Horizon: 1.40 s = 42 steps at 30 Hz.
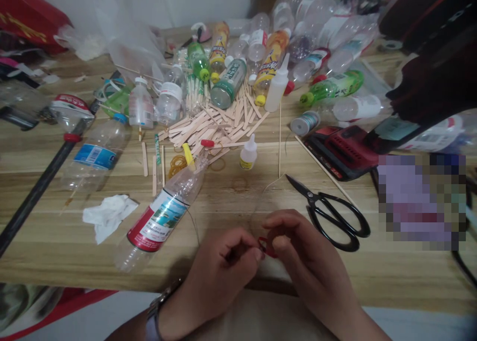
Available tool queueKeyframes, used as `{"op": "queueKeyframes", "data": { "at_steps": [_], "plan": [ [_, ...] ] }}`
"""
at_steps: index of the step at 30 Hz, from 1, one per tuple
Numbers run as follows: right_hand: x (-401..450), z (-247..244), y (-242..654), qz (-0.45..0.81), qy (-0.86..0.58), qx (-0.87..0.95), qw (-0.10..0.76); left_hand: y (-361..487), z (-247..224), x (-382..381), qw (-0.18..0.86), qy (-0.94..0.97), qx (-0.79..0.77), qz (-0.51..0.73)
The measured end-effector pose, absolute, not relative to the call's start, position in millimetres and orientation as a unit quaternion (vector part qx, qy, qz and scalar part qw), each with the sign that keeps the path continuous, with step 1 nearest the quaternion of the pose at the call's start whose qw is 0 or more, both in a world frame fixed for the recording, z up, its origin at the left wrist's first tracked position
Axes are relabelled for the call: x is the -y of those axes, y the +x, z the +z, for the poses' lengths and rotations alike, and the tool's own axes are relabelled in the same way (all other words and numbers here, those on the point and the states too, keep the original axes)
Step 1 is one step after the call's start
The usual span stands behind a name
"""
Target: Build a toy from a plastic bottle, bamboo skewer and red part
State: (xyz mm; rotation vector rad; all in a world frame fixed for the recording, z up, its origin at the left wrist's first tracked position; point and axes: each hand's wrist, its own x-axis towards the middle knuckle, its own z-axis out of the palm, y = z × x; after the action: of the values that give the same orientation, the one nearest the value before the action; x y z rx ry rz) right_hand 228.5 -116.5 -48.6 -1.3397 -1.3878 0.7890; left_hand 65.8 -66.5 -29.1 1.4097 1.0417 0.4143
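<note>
A small red ring-like piece (271,251), perhaps a bottle cap, is between my hands near the table's front edge; fingers partly cover it. My left hand (223,269) is closed, pinching the piece's left side between thumb and forefinger. My right hand (313,264) curls around its right side, thumb in front. A thin thread or wire rises from near the fingers toward the scissors' tip. The black-handled scissors (316,197) lie just beyond my right hand. Left of my hands a clear plastic bottle (158,217) lies on its side, with a yellow piece (188,155) by its neck.
Behind my hands are a small glue bottle (248,155), rubber bands (178,166) and heaped wooden sticks (219,125). Several plastic bottles crowd the back. A red-and-black battery tool (339,150) stands at right. Crumpled tissue (108,214) and a dark rod (40,194) lie left.
</note>
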Motion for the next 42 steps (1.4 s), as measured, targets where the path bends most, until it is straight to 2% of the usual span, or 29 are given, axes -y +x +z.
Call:
{"op": "queueKeyframes", "data": {
  "at_steps": [5, 13, 17, 23, 30, 37, 42],
  "plan": [
    [118.7, -48.3, 229.2, 0.283, -0.547, 0.637, 0.463, 64.7, -32.3, 65.7, 0.626, 0.580, -0.477, 0.209],
    [117.0, -42.3, 226.9, 0.239, -0.551, 0.665, 0.443, 56.6, -32.1, 74.4, 0.419, 0.764, -0.426, 0.244],
    [116.8, -40.1, 226.2, 0.233, -0.555, 0.665, 0.441, 54.3, -32.0, 74.4, 0.380, 0.797, -0.408, 0.233],
    [117.1, -39.6, 225.6, 0.182, -0.562, 0.679, 0.437, 56.7, -32.7, 70.8, 0.450, 0.746, -0.448, 0.201],
    [119.8, -43.6, 228.1, 0.256, -0.562, 0.663, 0.423, 59.5, -26.3, 65.0, 0.529, 0.678, -0.473, 0.192],
    [117.3, -40.4, 228.9, 0.237, -0.566, 0.657, 0.438, 59.6, -25.4, 67.1, 0.547, 0.662, -0.477, 0.188],
    [114.5, -34.5, 227.0, 0.282, -0.542, 0.630, 0.479, 61.6, -24.8, 70.9, 0.556, 0.684, -0.439, 0.174]
  ]
}}
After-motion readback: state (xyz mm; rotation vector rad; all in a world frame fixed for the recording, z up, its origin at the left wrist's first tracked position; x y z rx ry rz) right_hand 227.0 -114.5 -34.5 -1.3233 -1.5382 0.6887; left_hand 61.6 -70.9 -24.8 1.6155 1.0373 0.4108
